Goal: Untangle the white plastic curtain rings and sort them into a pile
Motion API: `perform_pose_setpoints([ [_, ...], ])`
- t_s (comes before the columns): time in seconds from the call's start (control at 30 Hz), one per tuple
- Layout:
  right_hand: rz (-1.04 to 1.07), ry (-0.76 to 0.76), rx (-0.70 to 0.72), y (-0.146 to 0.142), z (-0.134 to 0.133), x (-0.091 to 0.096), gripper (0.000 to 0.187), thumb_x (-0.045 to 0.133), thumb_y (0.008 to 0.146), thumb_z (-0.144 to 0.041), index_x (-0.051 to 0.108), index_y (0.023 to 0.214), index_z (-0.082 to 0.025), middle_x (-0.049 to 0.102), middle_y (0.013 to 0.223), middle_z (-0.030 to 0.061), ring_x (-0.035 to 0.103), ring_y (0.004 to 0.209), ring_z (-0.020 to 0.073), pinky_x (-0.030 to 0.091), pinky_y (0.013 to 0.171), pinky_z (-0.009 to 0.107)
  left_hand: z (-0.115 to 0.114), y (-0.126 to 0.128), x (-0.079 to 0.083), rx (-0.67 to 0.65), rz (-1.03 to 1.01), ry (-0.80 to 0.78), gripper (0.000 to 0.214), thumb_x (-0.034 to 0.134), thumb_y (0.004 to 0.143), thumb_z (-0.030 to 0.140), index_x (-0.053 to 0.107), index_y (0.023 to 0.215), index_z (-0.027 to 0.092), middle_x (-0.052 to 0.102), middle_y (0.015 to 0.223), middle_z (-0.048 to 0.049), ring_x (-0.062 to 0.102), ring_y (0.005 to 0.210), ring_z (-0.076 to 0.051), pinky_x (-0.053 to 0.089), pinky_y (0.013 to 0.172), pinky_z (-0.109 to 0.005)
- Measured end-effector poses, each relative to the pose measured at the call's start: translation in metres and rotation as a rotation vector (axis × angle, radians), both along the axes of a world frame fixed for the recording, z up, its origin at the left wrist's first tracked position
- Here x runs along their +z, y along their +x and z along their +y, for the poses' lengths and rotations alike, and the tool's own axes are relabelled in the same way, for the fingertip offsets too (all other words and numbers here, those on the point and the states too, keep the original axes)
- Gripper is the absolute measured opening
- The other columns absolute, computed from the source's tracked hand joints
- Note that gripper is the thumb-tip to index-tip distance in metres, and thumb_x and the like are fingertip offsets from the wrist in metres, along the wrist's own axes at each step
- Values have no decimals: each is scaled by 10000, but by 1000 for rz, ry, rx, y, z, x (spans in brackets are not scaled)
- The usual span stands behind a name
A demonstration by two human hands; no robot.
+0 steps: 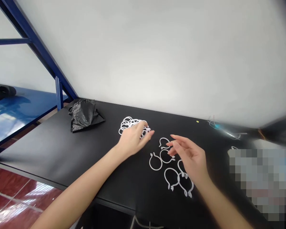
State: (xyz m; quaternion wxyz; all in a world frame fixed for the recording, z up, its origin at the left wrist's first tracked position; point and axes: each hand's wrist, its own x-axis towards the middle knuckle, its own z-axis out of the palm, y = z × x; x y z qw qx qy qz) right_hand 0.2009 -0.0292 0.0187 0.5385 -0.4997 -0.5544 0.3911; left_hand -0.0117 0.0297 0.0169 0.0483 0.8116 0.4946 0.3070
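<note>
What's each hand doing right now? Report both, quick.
Left hand: open, fingers resting on the heap of white rings.
Right hand: open, empty, above the loose rings.

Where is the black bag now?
Head view: the black plastic bag lies at the far left of the black table, near the wall, left of the ring pile that the left hand touches.

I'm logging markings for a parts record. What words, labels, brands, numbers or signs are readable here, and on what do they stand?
None: no word, number or brand can be read anywhere.
The white rings, heaped at the left hand and loose by the right hand, are plain.
The black bag and black table show no print.
The pixelated patch at the right is unreadable.
</note>
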Motion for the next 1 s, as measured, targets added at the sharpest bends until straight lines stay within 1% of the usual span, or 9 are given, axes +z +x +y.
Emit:
perform_pose_setpoints([
  [0.1, -49, 14, -95, 5, 4, 5, 180, 689, 851, -372, 735, 934, -219, 739, 775, 44, 665, 569, 144, 612, 585, 293, 23, -25, 2, 209, 2, -10, 343, 470, 955, 500, 517, 1054, 175, 613, 759, 4, 604, 641, -154, 408, 580, -242],
  [0.17, -79, 16, -110, 6, 5, 6, 177, 696, 842, -378, 738, 895, -214, 733, 763, 48, 658, 563, 147, 607, 574, 292, 33, -37, 1, 263, 64, -21, 333, 498, 947, 501, 547, 1013, 178, 631, 834, -11, 610, 677, -154, 406, 586, -244],
  [0.27, -106, 16, -111, 6, 6, 3, 202, 686, 845, -395, 733, 883, -202, 730, 764, 60, 628, 518, 141, 580, 506, 283, 40, -45, -3, 260, 195, -58, 347, 491, 953, 512, 608, 988, 187, 646, 941, -35, 630, 716, -157, 402, 583, -241],
  [0.33, -148, 7, -110, 7, 7, 0, 218, 676, 852, -400, 729, 896, -194, 733, 779, 70, 606, 495, 134, 559, 474, 275, 41, -44, -6, 250, 262, -83, 372, 486, 953, 525, 632, 1016, 189, 641, 983, -50, 645, 733, -163, 404, 576, -239],
  [0.53, -283, -2, -130, 14, 11, -4, 233, 659, 855, -414, 715, 903, -193, 728, 785, 69, 585, 497, 138, 504, 456, 273, 39, -41, -6, 235, 354, -127, 402, 464, 963, 527, 617, 1102, 182, 612, 1056, -66, 656, 768, -178, 421, 572, -244],
  [0.7, -516, 8, -105, 25, 18, -11, 218, 617, 873, -406, 707, 885, -208, 601, 557, -6, 561, 466, 152, 469, 491, 293, 38, -42, -7, 259, 349, -110, 390, 476, 959, 518, 627, 1091, 184, 609, 1067, -72, 648, 868, -197, 433, 582, -234],
  [0.77, -639, 30, -74, 27, 21, -16, 197, 616, 869, -390, 703, 880, -214, 610, 607, -2, 551, 477, 146, 464, 514, 298, 38, -42, -8, 275, 341, -98, 390, 488, 952, 521, 632, 1083, 184, 611, 1065, -75, 642, 892, -210, 449, 595, -242],
  [0.87, -750, 32, -21, 26, 25, -24, 166, 621, 859, -367, 692, 854, -217, 662, 780, 20, 531, 499, 124, 472, 555, 297, 37, -43, -8, 307, 329, -55, 402, 493, 945, 531, 638, 1065, 175, 613, 1066, -90, 624, 961, -243, 469, 612, -260],
  [1.0, -820, -61, -2, 18, 26, -27, 161, 603, 858, -352, 682, 783, -232, 655, 769, 5, 521, 513, 127, 452, 553, 287, 31, -37, -4, 289, 242, 23, 353, 485, 963, 481, 636, 1049, 174, 621, 1071, -93, 608, 994, -237, 474, 618, -256],
])
